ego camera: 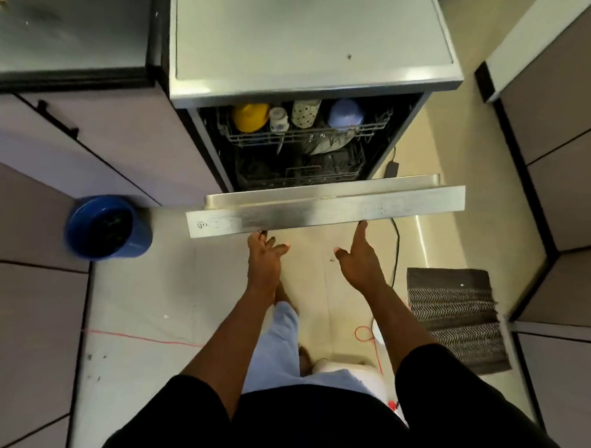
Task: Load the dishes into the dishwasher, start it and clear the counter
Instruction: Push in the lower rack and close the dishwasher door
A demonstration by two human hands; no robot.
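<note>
Dishwasher [313, 43] stands directly right of the tabletop [67, 15]. Its door [326, 208] is tilted outward, partly open.

Upper rack [258, 139], left to right: a bowl [250, 116], a small cup [278, 119], a mug [305, 112], a second bowl [345, 113]. Lower rack [311, 176] sits beneath it, behind the door.

Left hand [263, 260] and right hand [359, 259] are in front of the door, fingertips at its near edge, well apart.

On the floor [178, 285]: a bucket [108, 226] left of the door, beside the cabinet [100, 147] under the tabletop. A mat [455, 315] lies right of the hands, with a cable [395, 245] between the right hand and the mat.
</note>
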